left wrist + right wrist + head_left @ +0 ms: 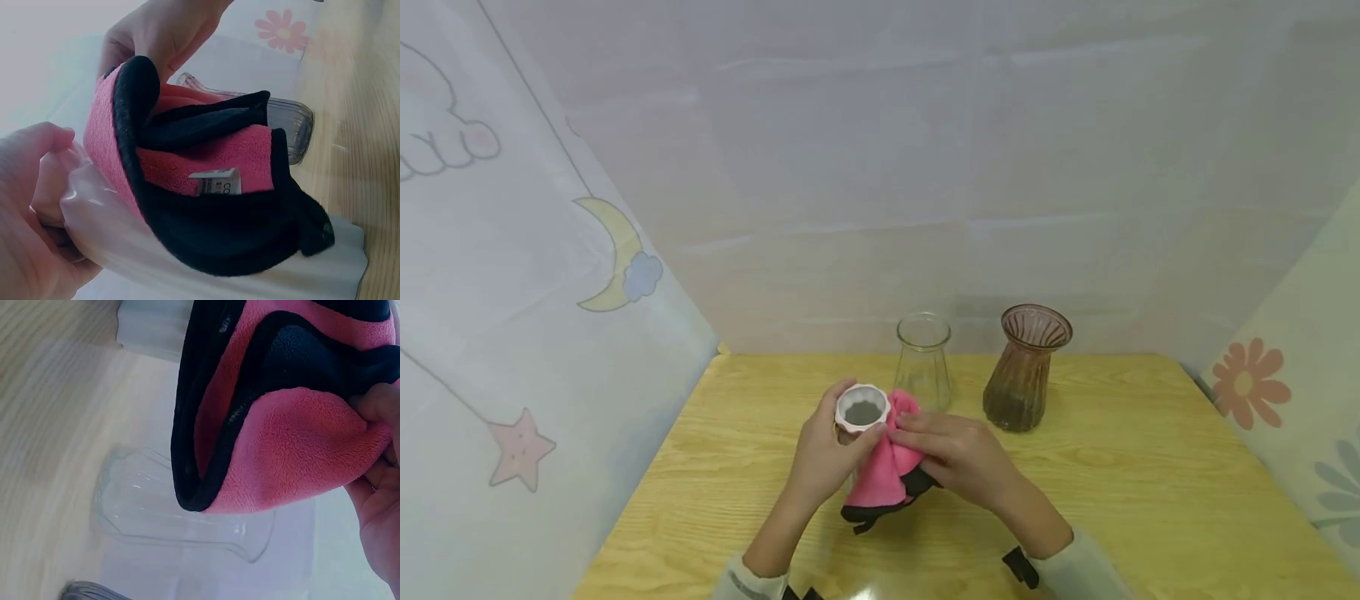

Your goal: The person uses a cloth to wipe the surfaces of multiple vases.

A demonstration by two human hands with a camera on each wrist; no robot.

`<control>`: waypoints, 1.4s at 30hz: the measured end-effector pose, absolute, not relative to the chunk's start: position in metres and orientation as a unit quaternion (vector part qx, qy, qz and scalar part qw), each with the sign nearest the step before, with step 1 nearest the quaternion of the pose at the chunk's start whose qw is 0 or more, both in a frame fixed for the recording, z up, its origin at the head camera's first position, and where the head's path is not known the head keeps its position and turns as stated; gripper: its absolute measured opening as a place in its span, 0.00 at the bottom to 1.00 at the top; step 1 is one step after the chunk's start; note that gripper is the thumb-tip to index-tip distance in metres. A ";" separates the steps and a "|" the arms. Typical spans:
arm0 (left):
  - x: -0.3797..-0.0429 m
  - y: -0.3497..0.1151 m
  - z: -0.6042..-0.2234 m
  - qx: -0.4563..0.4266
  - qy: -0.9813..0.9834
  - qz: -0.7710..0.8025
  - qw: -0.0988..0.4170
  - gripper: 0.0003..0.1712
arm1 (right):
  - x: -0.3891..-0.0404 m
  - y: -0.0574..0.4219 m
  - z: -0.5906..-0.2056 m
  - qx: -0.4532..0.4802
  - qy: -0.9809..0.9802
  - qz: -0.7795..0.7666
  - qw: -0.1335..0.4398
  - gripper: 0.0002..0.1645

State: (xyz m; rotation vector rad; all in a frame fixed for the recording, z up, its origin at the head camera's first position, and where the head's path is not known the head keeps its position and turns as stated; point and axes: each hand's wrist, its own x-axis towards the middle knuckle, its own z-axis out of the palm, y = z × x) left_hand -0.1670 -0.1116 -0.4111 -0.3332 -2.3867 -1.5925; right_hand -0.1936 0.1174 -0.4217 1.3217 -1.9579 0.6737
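My left hand (pixel 818 457) grips a white fluted vase (pixel 119 231) round its neck, with the thumb near the scalloped rim. The vase stands upright on the table, its mouth turned up towards the head view. A pink towel (pixel 878 479) with a dark backing and black edging hangs in folds against the vase's right side. My right hand (pixel 964 454) pinches this towel (pixel 287 450) close to the rim. In the left wrist view a small white label (pixel 219 182) shows on the towel. The towel hides much of the vase's body in the head view.
Just behind the hands stands a clear glass vase (pixel 925 379). To its right is a brownish ribbed glass vase (pixel 1017 387) with a flared mouth. The wooden table (pixel 1120 500) meets a pale curtain (pixel 880 208) at the back, with printed side walls left and right.
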 end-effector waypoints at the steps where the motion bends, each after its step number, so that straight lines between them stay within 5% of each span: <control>1: -0.167 -0.112 -0.411 -0.118 -0.819 -0.547 0.126 0.43 | -0.193 0.117 -0.423 0.505 -0.753 0.257 0.335 0.24; 9: -0.172 -0.120 -0.413 -0.172 -0.812 -0.547 0.114 0.40 | -0.186 0.117 -0.438 0.491 -0.771 0.267 0.307 0.29; 21: -0.194 -0.143 -0.413 -0.284 -0.773 -0.567 0.013 0.37 | -0.178 0.116 -0.462 0.497 -0.779 0.253 0.286 0.25; 30: -0.201 -0.146 -0.413 -0.304 -0.748 -0.590 -0.016 0.40 | -0.177 0.117 -0.471 0.484 -0.825 0.201 0.210 0.23; 34: -0.198 -0.143 -0.416 -0.298 -0.750 -0.590 0.014 0.44 | -0.177 0.120 -0.467 0.492 -0.819 0.198 0.218 0.24; 42: -0.173 -0.124 -0.408 -0.193 -0.791 -0.561 0.148 0.46 | -0.178 0.131 -0.431 0.505 -0.764 0.240 0.322 0.24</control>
